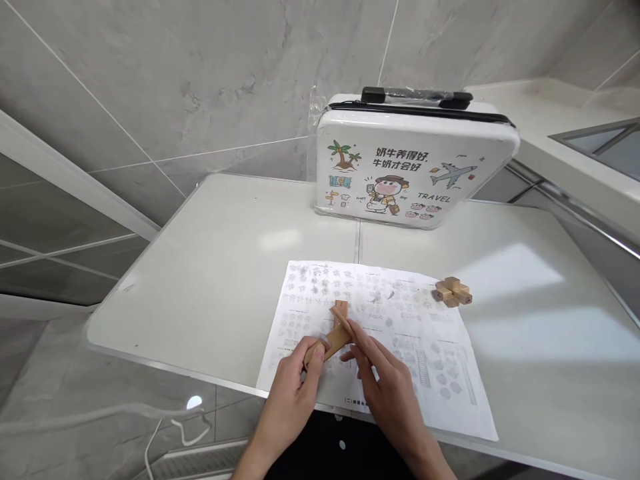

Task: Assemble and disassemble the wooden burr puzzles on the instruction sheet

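My left hand [299, 379] is closed around the lower left end of a flat wooden puzzle piece [337, 338], held over the printed sheet near the table's front edge. My right hand [383, 370] has its fingers on the right end of the wood, where a thinner stick-like part [342, 319] crosses it. Behind them another wooden piece [341, 308] points away from me; whether it is joined to the others I cannot tell. The printed instruction sheet [410, 393] lies flat underneath. On its right edge sits an assembled wooden burr puzzle [453, 292].
A white suitcase [345, 193] with cartoon prints and a black handle stands at the back of the white folding table [200, 280], against the grey tiled wall. A counter [560, 127] is at the right. A white cable [185, 433] hangs below the front left.
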### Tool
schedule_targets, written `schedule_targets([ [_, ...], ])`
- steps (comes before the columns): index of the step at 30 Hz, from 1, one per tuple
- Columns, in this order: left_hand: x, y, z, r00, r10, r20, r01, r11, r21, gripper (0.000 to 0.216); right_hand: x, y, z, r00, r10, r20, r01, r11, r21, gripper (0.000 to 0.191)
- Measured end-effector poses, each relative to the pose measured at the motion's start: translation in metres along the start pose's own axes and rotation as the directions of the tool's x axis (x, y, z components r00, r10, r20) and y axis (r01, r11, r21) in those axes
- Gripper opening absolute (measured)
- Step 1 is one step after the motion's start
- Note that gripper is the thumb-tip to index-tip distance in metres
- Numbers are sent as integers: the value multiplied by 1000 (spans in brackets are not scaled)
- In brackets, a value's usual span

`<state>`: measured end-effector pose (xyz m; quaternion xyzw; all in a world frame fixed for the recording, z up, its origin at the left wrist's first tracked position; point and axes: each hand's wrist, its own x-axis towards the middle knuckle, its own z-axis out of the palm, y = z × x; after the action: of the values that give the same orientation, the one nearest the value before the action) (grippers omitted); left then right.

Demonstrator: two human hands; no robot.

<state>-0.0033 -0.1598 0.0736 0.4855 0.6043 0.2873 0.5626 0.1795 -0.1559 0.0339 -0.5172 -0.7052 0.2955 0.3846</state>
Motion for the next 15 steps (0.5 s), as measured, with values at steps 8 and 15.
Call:
schedule_targets([
  [8, 1, 5, 9, 997, 42, -63, -43, 999, -10, 45, -2, -10, 6, 1000, -20, -4, 20, 1000, 5, 59],
  [15, 1, 4, 7, 996, 57, -73, -56, 998, 13, 45, -1, -11, 5, 999, -33, 24, 32, 999, 33, 61],
])
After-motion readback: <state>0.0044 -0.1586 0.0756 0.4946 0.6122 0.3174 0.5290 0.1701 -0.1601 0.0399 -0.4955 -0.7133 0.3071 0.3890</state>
